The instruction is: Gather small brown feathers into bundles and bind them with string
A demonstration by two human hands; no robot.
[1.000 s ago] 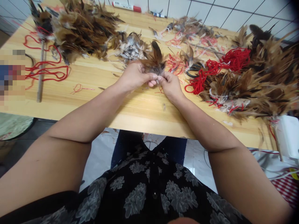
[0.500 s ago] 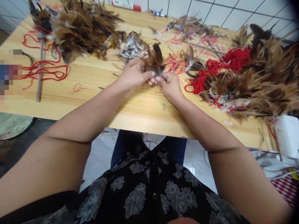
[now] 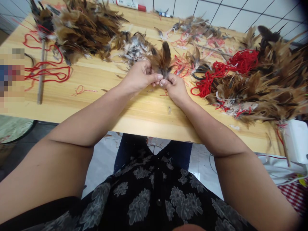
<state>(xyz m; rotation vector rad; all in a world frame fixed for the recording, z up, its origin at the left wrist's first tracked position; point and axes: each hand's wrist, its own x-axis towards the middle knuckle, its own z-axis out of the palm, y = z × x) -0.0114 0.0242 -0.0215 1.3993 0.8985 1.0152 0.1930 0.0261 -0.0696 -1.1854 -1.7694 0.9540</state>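
Between my two hands stands a small bunch of brown and black feathers [image 3: 164, 57], tips up and quill ends down. My left hand [image 3: 144, 77] is closed, thumb and fingers pinching the bunch near its base from the left. From the right, my right hand [image 3: 176, 87] pinches the quill ends, its thumb close to the left thumb. The fingers partly hide the base of the bunch. Just behind my left hand lies a clump of feathers with white fluffy ends [image 3: 136, 48]. Short red thread scraps [image 3: 179, 65] lie behind my right hand.
A large brown feather pile [image 3: 89, 32] is at the back left, beside a wooden stick [image 3: 41, 73] and looped red cord [image 3: 57, 77]. Tangled red yarn [image 3: 243, 61] and more feathers [image 3: 271, 93] cover the right side. A marker [image 3: 131, 5] and a white box [image 3: 297, 141] are at the edges.
The feather bunch is a little more upright and has shifted slightly right. My left thumb has slid a little to the right; my right hand stays nearly in place.
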